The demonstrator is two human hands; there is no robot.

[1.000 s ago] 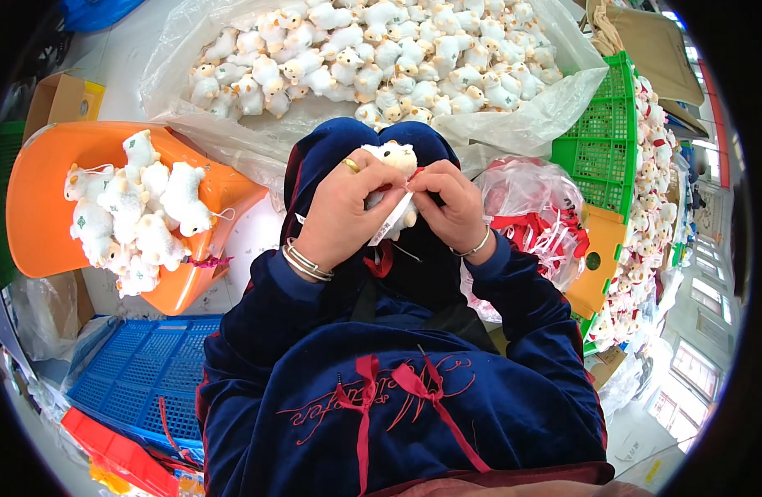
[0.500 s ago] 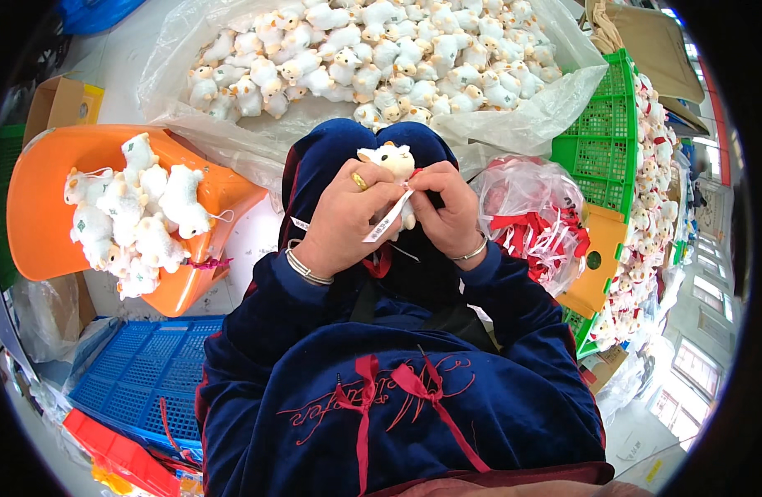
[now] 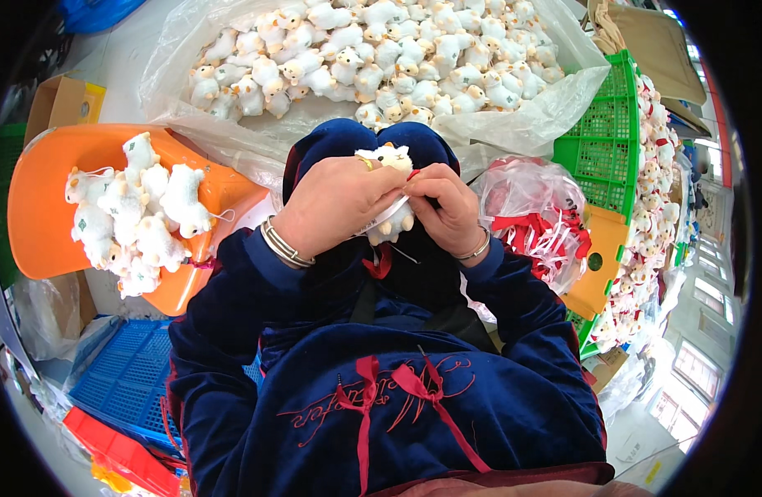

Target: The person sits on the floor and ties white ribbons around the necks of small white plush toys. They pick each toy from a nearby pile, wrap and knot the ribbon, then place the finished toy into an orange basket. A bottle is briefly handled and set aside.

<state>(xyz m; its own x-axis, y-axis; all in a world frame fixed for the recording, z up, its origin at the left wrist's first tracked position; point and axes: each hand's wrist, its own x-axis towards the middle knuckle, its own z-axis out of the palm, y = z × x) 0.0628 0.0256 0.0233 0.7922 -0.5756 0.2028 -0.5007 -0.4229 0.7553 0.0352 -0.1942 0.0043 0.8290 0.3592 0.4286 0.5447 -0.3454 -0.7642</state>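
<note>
Between my knees sits a small white plush animal (image 3: 389, 225) with orange ears, its head facing away from me. My left hand (image 3: 331, 203) curls closed over its left side and neck, and its fingertips meet the other hand's there. My right hand (image 3: 449, 214) is closed in a pinch on a ribbon at the toy's neck, where a bit of red shows. A white printed part of the ribbon (image 3: 379, 219) hangs below my left fingers. The fingers hide most of the neck and the ribbon's middle.
A large clear plastic bag (image 3: 563, 112) full of plush animals lies ahead. On the left, several more rest on an orange chair (image 3: 41, 207). Red and white ribbons (image 3: 534, 240) fill a bag at right, beside a green crate (image 3: 605, 141). A blue crate (image 3: 124, 373) stands lower left.
My left hand has turned over and moved up across the toy, covering more of the ribbon, and my left elbow has swung outward. My right hand stays pinched near the toy's neck.
</note>
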